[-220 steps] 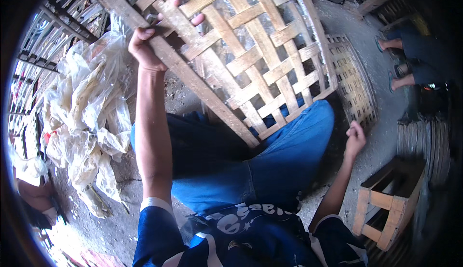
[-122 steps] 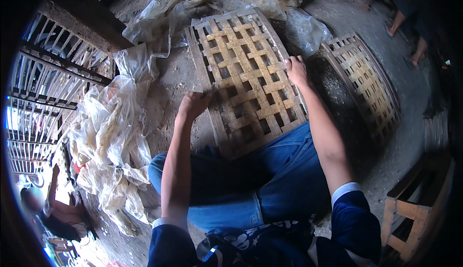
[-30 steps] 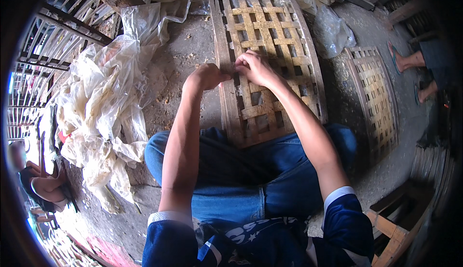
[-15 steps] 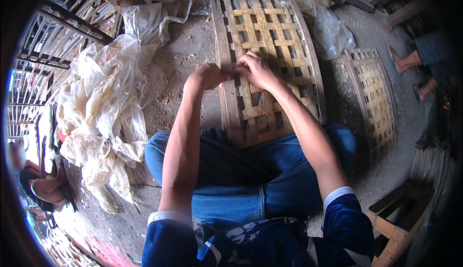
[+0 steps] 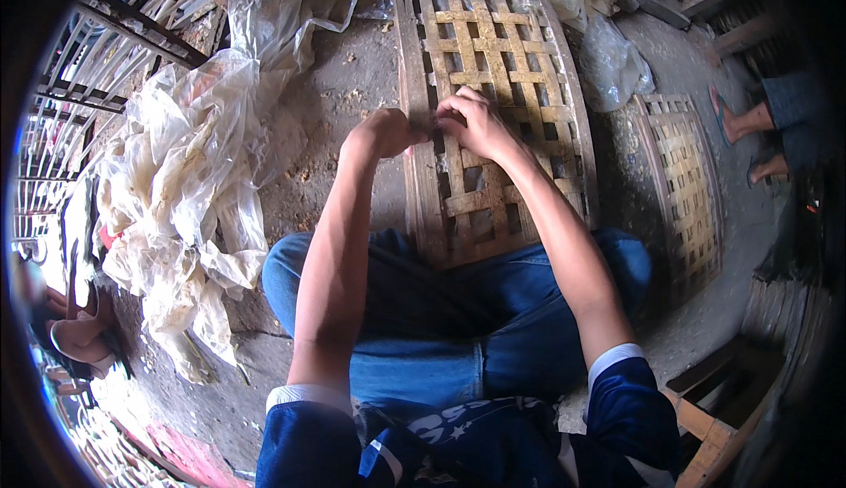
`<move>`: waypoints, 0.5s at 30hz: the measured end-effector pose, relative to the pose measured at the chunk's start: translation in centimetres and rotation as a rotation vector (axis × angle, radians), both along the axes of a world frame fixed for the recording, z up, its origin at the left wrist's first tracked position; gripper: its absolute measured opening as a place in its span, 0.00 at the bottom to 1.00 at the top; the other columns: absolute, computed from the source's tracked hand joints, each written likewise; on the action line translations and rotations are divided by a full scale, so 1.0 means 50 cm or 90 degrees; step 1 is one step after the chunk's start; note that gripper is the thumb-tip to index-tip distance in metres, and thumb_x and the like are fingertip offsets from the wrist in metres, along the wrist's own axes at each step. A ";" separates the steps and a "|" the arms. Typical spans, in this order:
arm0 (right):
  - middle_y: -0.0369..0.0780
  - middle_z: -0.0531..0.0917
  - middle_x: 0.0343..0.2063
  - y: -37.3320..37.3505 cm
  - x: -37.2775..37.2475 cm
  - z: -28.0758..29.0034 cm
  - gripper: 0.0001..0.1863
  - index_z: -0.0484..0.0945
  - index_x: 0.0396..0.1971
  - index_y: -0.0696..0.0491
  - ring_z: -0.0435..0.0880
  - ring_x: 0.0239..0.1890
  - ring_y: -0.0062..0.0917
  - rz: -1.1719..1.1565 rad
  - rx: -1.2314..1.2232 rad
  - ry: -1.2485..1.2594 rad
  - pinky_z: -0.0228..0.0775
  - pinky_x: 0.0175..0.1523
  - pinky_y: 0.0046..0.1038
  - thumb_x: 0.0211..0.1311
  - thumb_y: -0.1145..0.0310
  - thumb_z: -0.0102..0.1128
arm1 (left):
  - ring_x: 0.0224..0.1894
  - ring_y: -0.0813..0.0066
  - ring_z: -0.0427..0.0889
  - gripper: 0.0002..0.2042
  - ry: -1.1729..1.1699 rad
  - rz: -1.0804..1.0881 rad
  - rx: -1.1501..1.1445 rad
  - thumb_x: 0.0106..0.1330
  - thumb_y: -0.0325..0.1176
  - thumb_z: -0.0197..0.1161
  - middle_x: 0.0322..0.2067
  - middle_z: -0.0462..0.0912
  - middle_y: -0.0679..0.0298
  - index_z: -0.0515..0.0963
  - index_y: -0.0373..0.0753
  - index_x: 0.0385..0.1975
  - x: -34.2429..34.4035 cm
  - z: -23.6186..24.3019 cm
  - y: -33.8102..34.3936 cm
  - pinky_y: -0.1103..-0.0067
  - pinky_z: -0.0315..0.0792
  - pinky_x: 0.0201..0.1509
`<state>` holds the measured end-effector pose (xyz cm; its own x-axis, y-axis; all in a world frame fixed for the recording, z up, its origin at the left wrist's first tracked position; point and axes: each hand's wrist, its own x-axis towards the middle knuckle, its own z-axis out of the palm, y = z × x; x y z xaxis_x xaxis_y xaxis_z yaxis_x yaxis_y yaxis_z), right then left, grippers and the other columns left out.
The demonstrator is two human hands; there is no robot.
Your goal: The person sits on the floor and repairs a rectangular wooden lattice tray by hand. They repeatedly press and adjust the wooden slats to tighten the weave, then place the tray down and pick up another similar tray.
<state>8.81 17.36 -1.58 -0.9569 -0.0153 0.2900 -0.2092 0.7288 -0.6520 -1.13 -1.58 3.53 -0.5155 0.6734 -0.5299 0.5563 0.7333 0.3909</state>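
Observation:
A woven bamboo tray with a wooden frame lies in front of my crossed legs. Both my hands meet over its left frame rail, about halfway along. My left hand is at the rail's outer side with its fingers curled closed. On the inner side, above the woven strips, my right hand has its fingers bent together in a pinch. Something small and dark, blurred, shows between the two hands; its kind is too unclear to name.
Crumpled clear plastic sheeting is heaped on the floor at left. A second woven tray lies at right, near another person's sandalled feet. Another person sits at far left. A wooden frame stands at lower right.
My hands stay at the same spot on the rail. The right fingers have shifted slightly, and the left hand has turned a little. The whole view has moved slightly.

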 end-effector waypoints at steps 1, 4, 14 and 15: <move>0.42 0.79 0.37 -0.002 0.001 0.004 0.09 0.80 0.39 0.55 0.82 0.41 0.35 0.000 0.004 -0.012 0.74 0.47 0.34 0.59 0.74 0.66 | 0.43 0.57 0.86 0.21 0.002 -0.004 -0.002 0.68 0.55 0.56 0.36 0.87 0.53 0.89 0.46 0.30 0.000 -0.001 0.000 0.66 0.76 0.52; 0.42 0.79 0.38 -0.003 0.004 0.013 0.09 0.80 0.40 0.53 0.82 0.43 0.37 -0.002 0.010 -0.055 0.74 0.49 0.35 0.60 0.72 0.65 | 0.43 0.56 0.86 0.22 -0.002 0.041 -0.012 0.69 0.56 0.55 0.36 0.87 0.53 0.89 0.47 0.30 0.006 0.007 0.003 0.66 0.76 0.52; 0.43 0.74 0.36 -0.009 -0.004 0.007 0.07 0.76 0.38 0.53 0.78 0.41 0.37 0.005 0.014 -0.045 0.71 0.47 0.38 0.61 0.70 0.59 | 0.43 0.55 0.86 0.23 0.029 -0.013 -0.026 0.68 0.58 0.55 0.36 0.87 0.51 0.88 0.46 0.31 -0.009 -0.020 0.001 0.64 0.76 0.52; 0.43 0.74 0.36 -0.010 -0.005 0.007 0.07 0.75 0.38 0.53 0.78 0.41 0.37 0.003 0.027 -0.050 0.70 0.47 0.38 0.61 0.70 0.58 | 0.44 0.55 0.86 0.23 0.019 0.005 -0.027 0.67 0.58 0.57 0.36 0.86 0.50 0.88 0.44 0.32 -0.010 -0.021 0.000 0.64 0.76 0.52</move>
